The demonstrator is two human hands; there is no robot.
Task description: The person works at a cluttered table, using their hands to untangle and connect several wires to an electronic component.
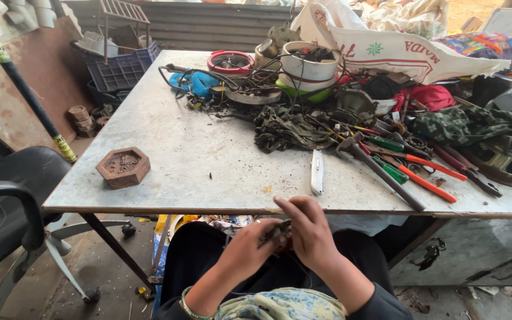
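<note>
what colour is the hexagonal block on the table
Rusty reddish-brown, the hexagonal block shows best in the head view.

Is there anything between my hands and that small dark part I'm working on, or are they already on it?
Nothing visible stands between them. The left hand and right hand both grip the small dark part directly, held over the lap just below the table edge. The fingers cover most of it.

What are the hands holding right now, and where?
Both the left hand and right hand pinch a small dark part between their fingertips; its exact kind cannot be told.
</note>
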